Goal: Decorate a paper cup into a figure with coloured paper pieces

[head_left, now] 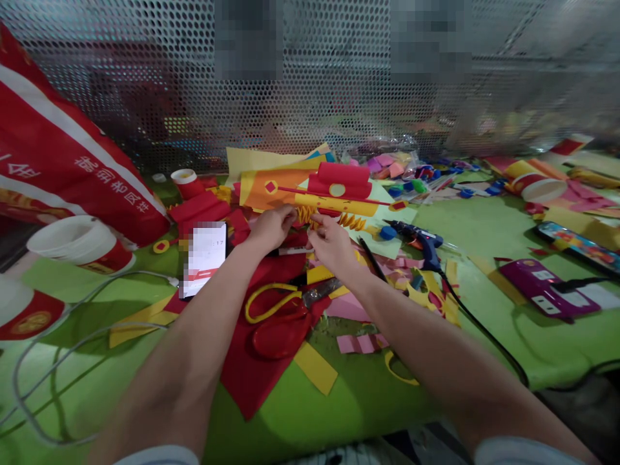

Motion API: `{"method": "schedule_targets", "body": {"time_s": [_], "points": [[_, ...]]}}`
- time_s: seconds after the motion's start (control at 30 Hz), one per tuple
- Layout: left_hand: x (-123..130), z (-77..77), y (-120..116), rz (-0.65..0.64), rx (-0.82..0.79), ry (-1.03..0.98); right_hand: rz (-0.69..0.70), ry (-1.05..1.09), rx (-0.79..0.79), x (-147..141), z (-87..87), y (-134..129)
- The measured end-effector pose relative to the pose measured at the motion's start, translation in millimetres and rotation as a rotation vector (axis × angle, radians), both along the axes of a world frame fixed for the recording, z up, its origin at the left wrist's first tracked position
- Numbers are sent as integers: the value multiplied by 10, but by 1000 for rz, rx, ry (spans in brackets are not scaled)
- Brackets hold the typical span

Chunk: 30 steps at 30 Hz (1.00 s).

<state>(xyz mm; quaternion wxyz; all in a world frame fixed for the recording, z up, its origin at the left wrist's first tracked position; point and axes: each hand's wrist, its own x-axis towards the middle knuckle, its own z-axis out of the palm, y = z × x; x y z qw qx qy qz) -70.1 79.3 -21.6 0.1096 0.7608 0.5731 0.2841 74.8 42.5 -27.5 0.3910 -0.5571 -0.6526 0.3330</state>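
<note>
Both my hands are at a paper figure made of a red paper roll above a yellow paper roll with a drawn face. My left hand pinches the left end of a yellow accordion-folded paper strip. My right hand has its fingers closed at the other end of that strip. A second folded yellow strip lies just right of my right hand. Below my hands, scissors with yellow and red handles rest on red paper. The fingertips are small and partly hidden.
A blue glue gun with a black cord lies at right, near a purple power strip. A lit phone, paper cups and a red bag stand left. Perforated metal rises behind the green table.
</note>
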Motion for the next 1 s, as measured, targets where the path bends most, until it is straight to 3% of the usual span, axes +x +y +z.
{"method": "schedule_targets", "body": {"time_s": [0.17,0.47,0.67,0.8,0.9,1.0], "points": [[-12,13,-1,-26,8,-36,93,-52,104,-31,6,-41],[-19,16,15,-23,22,-97,188,122,-156,-81,22,-2],[-21,-62,61,-42,27,-134,201,210,-204,-105,21,-22],[-25,-150,110,-55,37,-189,78,128,-44,-62,11,-22],[-25,-170,122,-84,42,-212,2,-54,115,-19,11,-14],[-20,-153,108,-104,38,-215,1,-246,175,-7,18,-8]]}}
